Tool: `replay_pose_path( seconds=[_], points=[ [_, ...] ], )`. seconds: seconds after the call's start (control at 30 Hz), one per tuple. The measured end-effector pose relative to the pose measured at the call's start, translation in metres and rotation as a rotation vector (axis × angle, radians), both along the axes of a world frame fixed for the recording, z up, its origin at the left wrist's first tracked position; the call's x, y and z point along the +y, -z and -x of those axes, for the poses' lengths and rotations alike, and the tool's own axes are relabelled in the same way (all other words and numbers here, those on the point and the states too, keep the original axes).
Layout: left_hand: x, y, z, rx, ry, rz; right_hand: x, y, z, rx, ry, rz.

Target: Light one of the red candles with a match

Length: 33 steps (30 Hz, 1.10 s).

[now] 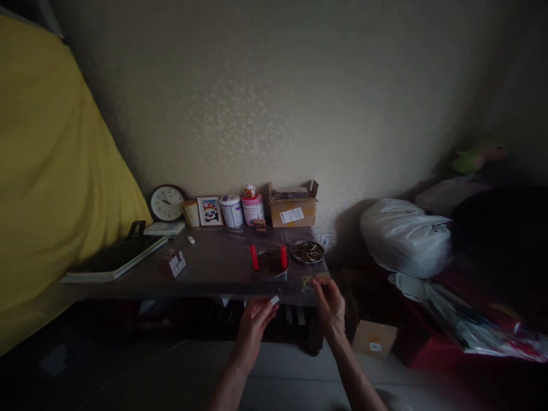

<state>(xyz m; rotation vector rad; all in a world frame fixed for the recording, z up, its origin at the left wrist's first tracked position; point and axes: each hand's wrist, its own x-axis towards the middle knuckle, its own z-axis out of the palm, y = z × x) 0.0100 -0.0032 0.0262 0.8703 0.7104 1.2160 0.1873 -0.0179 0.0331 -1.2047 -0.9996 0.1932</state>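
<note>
In front of the table edge, my left hand [254,319] grips a small white box [274,299], which looks like a matchbox, between thumb and fingers. My right hand [331,302] is raised apart from it, thumb and fingertips pinched together; anything between them is too small to make out. Beyond the hands, a left red candle [254,258] and a right red candle [283,257] stand upright in a round dish [270,275] filled with dark material. Beside it sits a second round dish [307,262] with several thin pale sticks lying on dark material.
Along the wall, the table [218,257] bears a clock [167,203], a panda picture [210,212], tins [232,212] and an open carton [295,214]. A patterned cube [173,264] lies left. Yellow cloth [55,160] hangs at left; a white bag [405,237] rests at right.
</note>
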Motion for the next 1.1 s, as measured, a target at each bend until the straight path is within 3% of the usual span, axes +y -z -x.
replay_pose_path(
  seconds=[0.33,0.47,0.53,0.6,0.7,0.8,1.1],
  points=[
    [-0.011,-0.015,-0.011,-0.003,0.01,-0.086,-0.023,-0.015,0.029,-0.55,-0.131,-0.042],
    [-0.009,-0.018,-0.009,0.032,-0.007,-0.073,-0.036,-0.03,0.03,-0.584,-0.062,-0.166],
    [-0.009,-0.02,-0.01,0.03,-0.015,-0.067,-0.037,-0.03,0.03,-0.627,-0.11,-0.197],
    [-0.01,-0.024,-0.01,0.014,-0.003,-0.088,-0.03,-0.023,0.028,-0.687,-0.196,-0.108],
    [-0.013,-0.028,-0.008,0.015,0.014,-0.111,-0.013,-0.008,0.019,-0.509,-0.039,0.063],
    [-0.011,-0.023,-0.003,0.032,-0.017,-0.079,-0.005,-0.004,0.008,-0.412,0.034,0.075],
    [0.012,0.01,0.011,0.038,-0.008,-0.023,-0.018,-0.026,-0.003,-0.128,0.11,0.088]
  ],
)
